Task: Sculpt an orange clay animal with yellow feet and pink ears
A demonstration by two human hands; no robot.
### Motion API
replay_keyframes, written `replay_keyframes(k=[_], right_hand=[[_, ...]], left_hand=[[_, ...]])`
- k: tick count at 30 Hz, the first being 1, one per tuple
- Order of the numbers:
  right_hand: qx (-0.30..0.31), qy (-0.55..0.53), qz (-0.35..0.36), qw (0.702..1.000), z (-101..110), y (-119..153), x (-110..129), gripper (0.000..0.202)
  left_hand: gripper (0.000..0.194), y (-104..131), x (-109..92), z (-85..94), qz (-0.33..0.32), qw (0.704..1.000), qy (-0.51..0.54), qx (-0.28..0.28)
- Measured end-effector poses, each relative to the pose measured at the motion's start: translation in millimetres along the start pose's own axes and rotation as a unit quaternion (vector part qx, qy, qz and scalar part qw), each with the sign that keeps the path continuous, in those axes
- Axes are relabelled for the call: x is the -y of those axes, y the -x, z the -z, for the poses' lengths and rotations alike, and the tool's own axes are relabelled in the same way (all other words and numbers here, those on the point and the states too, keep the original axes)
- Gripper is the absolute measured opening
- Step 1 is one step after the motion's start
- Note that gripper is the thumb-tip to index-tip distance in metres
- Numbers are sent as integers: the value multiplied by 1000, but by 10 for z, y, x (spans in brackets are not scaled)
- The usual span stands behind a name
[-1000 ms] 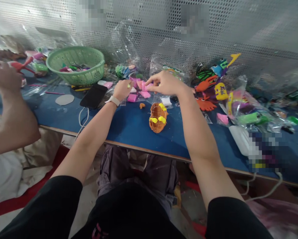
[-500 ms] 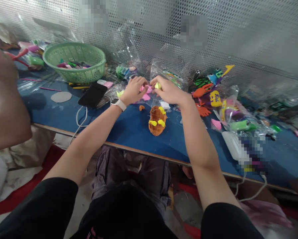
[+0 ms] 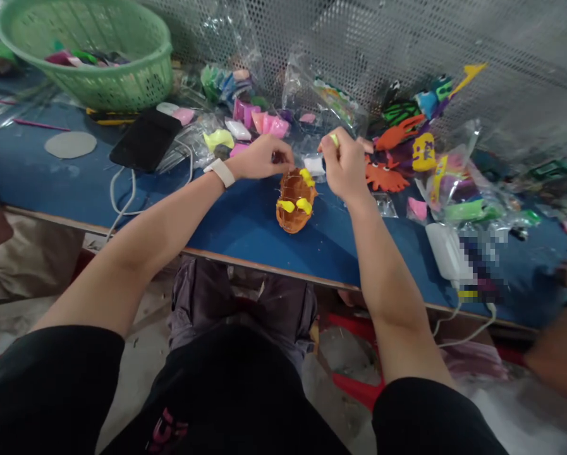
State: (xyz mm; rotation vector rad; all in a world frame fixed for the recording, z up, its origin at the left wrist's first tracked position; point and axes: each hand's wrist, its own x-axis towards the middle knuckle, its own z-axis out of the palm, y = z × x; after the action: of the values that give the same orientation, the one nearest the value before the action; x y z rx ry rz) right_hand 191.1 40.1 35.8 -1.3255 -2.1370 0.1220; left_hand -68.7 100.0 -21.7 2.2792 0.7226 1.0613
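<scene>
An oval orange-brown piece with thin wires across it and yellow lumps on it lies on the blue table. At its upper edge is my left hand, fingers curled together; whatever they pinch is too small to make out. To the right, my right hand is closed around a bit of yellow clay, which shows between thumb and finger. Pink clay pieces and a pale yellow piece lie behind my left hand.
A green basket stands at the back left, near a black phone with a white cable. On the right are orange clay figures, plastic bags and a white device. Parts of other people show at both sides.
My hands have moved apart and nearer to me, the left one to the orange-brown piece's top edge. My right fingers have closed more around the yellow clay. The view has shifted.
</scene>
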Motion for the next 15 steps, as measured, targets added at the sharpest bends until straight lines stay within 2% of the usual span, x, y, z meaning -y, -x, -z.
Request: replay_keyframes(k=[3, 6, 11, 15], right_hand=[[33, -15, 10, 999, 3, 54, 75, 99], [49, -17, 33, 998, 27, 100, 145, 92], [60, -33, 48, 997, 37, 104, 216, 71], [74, -36, 39, 996, 42, 109, 180, 61]], left_hand=[[37, -7, -21, -18, 21, 999, 41, 2], [45, -14, -60, -47, 22, 998, 59, 19], [45, -45, -66, -105, 3, 998, 66, -1], [42, -55, -42, -126, -5, 998, 58, -5]])
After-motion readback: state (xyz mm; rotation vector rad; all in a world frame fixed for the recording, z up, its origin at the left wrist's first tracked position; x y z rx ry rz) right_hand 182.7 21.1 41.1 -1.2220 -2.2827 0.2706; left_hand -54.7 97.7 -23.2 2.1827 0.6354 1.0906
